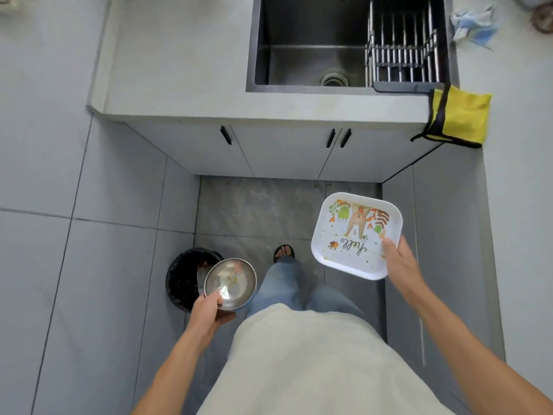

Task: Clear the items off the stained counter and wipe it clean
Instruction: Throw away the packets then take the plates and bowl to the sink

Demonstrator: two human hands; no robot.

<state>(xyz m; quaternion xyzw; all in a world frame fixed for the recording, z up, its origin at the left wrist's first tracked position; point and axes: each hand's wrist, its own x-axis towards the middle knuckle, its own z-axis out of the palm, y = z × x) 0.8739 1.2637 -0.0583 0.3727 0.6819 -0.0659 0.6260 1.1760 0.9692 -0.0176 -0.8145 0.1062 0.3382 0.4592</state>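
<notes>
Gripping the near rim of a steel bowl, the fingers of the left hand were closed on it, thumb inside the rim and the rest curled underneath. The bowl faced up, with a few pale scraps on its shiny inside. It hung just over the edge of a bin lined with a black bag, which stood on the floor by the tiled wall on the left.

The right hand held a square white plate by its near right corner, the thumb pressed on the printed face and the other fingers hidden beneath. The plate carried a cartoon animal, leaves, a small bee and the word "hello". It was up in the air over the grey floor, well apart from the bowl.

Between the two arms showed a pale shirt, blue jeans and one foot in a dark sandal.

Farther out, the grey surface ran along the top, bare on its left stretch. A dark sink was sunk into it, with a metal rack set in its right part. A yellow cloth with black trim hung over the front edge of the surface just right of the sink. A crumpled blue and white cloth lay beyond the sink's far right corner. White cabinet doors with black handles stood below.
</notes>
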